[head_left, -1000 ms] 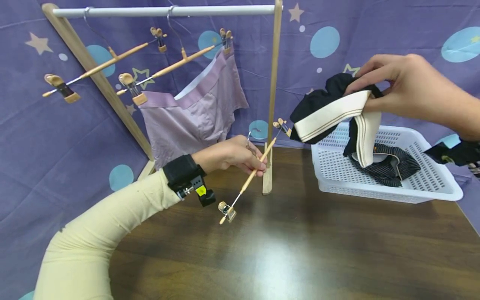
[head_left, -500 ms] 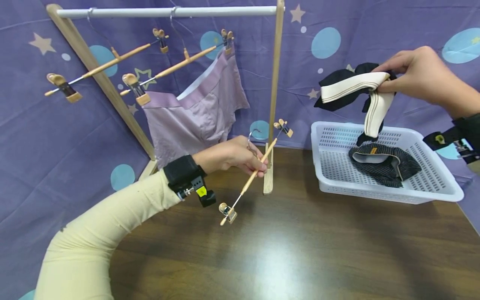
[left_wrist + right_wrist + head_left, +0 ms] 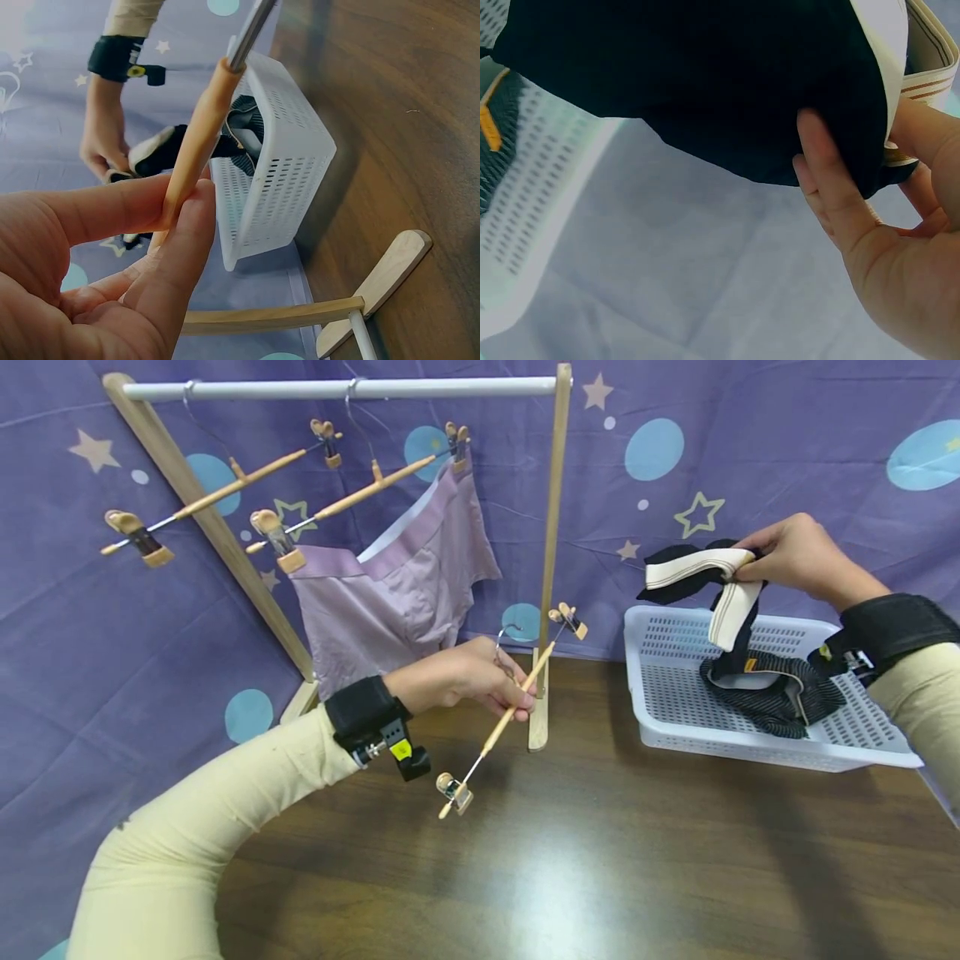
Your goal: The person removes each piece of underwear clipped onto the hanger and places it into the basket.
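Observation:
My left hand (image 3: 480, 675) pinches the wooden bar of a clip hanger (image 3: 492, 737) between thumb and fingers. The hanger has a metal hook and a clip at each end, and it is held slantwise above the table. Over the basket (image 3: 750, 753), my right hand (image 3: 806, 560) grips black underpants with a white waistband (image 3: 693, 567), bunched and hanging down. Their black cloth (image 3: 705, 90) fills much of the right wrist view. Beneath them, dark striped underpants (image 3: 821, 693) lie in the basket; whether the two garments touch, I cannot tell.
A rack with a white rail (image 3: 450, 388) stands at the back left. From it hang a bare clip hanger (image 3: 217, 495) and another hanger (image 3: 375, 489) with lilac underpants (image 3: 397, 602) clipped on. A patterned purple curtain (image 3: 667, 510) backs the brown table (image 3: 600, 860).
My right hand has shifted the black underpants rightward, first upward and then lower over the basket. My left hand keeps the hanger in nearly the same place.

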Available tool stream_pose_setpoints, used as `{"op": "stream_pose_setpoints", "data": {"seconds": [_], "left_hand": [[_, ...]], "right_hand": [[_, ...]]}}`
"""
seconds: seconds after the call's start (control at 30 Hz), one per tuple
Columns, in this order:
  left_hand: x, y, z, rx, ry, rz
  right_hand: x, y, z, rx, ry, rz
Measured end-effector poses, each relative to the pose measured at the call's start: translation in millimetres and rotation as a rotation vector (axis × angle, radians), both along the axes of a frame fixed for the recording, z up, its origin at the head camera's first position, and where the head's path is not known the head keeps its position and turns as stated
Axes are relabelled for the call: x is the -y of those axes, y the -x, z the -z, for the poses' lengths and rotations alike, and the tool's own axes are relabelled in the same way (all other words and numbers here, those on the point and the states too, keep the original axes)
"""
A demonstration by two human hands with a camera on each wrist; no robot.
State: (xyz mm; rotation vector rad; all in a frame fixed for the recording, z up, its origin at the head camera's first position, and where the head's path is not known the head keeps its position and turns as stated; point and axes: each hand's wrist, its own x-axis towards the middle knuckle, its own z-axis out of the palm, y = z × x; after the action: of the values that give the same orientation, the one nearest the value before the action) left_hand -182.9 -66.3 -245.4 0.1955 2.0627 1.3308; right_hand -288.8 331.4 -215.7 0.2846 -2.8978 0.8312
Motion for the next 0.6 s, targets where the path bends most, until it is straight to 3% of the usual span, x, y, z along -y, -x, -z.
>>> {"op": "stream_pose_setpoints", "data": {"seconds": [0.27, 0.6], "left_hand": [[2, -2.9, -1.3, -0.006, 0.009, -0.012], [8, -6.6, 0.2, 0.003, 0.011, -0.019]], "right_hand": [[-3, 18.1, 39.7, 0.021, -0.005, 0.027], [1, 24.2, 84.1, 0.062, 0.036, 0.077]]}}
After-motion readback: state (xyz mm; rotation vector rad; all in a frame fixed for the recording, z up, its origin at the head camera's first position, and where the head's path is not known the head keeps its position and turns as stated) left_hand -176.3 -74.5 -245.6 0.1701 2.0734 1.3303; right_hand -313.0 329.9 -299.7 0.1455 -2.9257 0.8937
